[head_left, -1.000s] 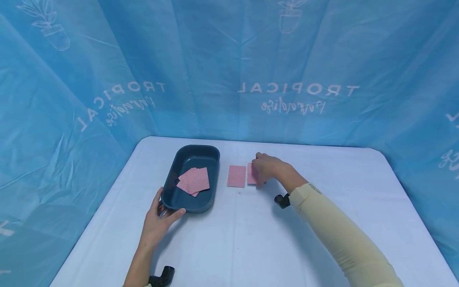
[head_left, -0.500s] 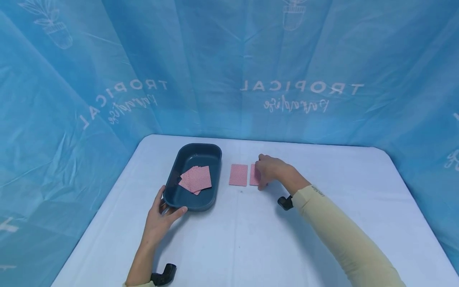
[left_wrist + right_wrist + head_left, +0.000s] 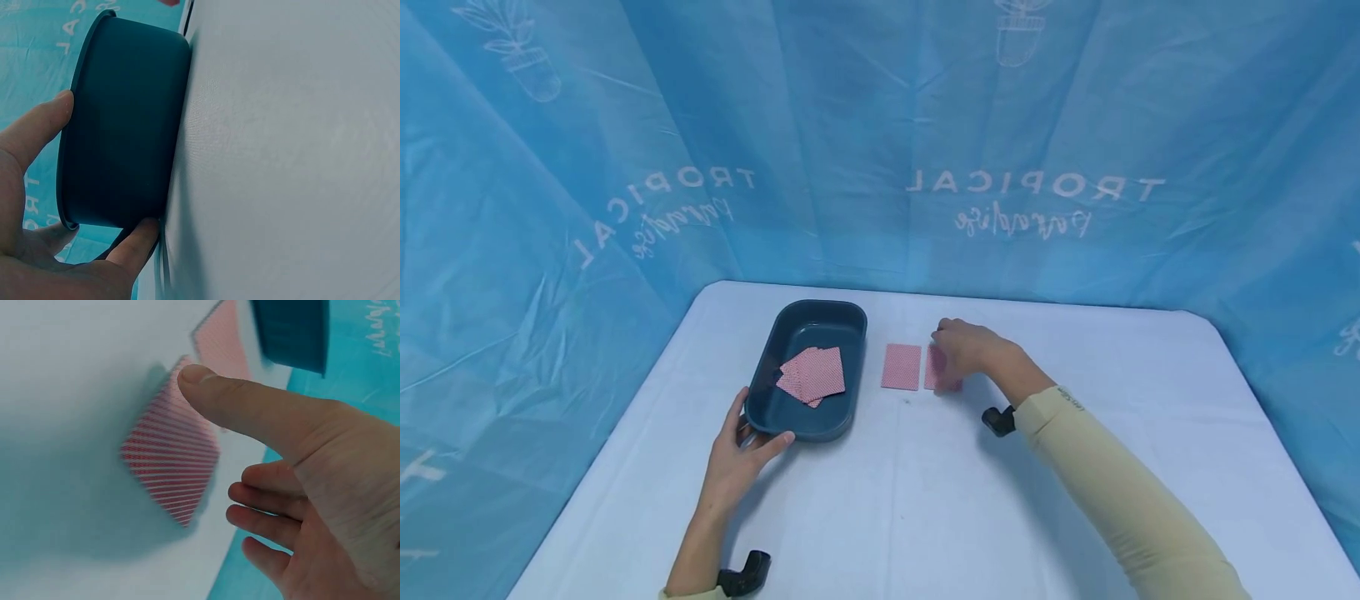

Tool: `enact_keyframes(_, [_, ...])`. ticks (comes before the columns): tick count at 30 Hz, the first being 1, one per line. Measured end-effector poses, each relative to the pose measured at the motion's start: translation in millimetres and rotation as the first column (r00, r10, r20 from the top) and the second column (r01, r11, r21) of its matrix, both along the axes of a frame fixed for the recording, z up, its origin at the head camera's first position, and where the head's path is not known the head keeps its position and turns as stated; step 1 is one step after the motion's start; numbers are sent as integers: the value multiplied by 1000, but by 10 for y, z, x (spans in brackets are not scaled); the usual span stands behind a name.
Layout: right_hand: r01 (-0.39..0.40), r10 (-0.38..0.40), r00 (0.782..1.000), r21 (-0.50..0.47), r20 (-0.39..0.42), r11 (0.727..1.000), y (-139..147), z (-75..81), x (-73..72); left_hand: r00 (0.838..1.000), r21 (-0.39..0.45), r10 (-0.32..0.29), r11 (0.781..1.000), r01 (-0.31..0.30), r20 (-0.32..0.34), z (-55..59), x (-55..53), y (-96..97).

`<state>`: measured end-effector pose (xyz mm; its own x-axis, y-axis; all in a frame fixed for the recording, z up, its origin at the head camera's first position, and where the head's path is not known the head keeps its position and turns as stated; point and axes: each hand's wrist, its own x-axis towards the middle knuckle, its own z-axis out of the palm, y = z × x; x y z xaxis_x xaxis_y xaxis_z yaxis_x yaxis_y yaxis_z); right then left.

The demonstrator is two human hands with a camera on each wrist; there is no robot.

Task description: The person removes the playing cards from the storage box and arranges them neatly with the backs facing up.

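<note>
In the head view, my left hand (image 3: 737, 462) grips the near left corner of a dark blue plastic tub (image 3: 763, 421). The left wrist view shows its digits at the rim and low on the tub's wall (image 3: 125, 119). A loose pile of playing cards (image 3: 820, 375), red-patterned backs up, lies in the tub. My right hand (image 3: 970, 350) is over another playing card (image 3: 931, 367) on the table. In the right wrist view the thumb overlaps one corner of that card (image 3: 172, 456), and the other fingers are bent beside it. Left of it lies a second face-down card (image 3: 901, 367).
A white cloth covers the table (image 3: 880, 517), whose far edge runs just behind the tub. A blue printed curtain (image 3: 850, 167) hangs behind and on both sides. A black wrist mount (image 3: 748, 573) sits on my left wrist, another (image 3: 998, 421) on the right.
The head view has shifted slightly, so everything sits a little further right. Over the card, my right fingers have moved only slightly; the left hand keeps its hold on the tub.
</note>
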<state>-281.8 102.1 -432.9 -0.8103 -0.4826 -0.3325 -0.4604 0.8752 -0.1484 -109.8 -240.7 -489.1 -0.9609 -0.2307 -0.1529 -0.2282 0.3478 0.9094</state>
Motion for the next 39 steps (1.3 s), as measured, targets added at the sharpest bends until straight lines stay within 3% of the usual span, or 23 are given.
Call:
enact_keyframes(10, [-96,88,993,-98,-85,991,-199,167,-37,1000,14,-16,1000,16,-10,-26,-3,-24])
enact_keyframes(19, [-111,100,993,-218,-59,970,-387,322,9,1000,6,-22,1000,22,-14,-47,-29,-10])
enact_keyframes(34, [-204,188,977,-206,-96,957,-810,413,10,999,-7,-12,1000,12,30,34,23,-16])
enact_keyframes(39, [-208,192,977,-211,-94,955,-883,413,18,999,-1,-31,1000,31,28,38,-4,-21])
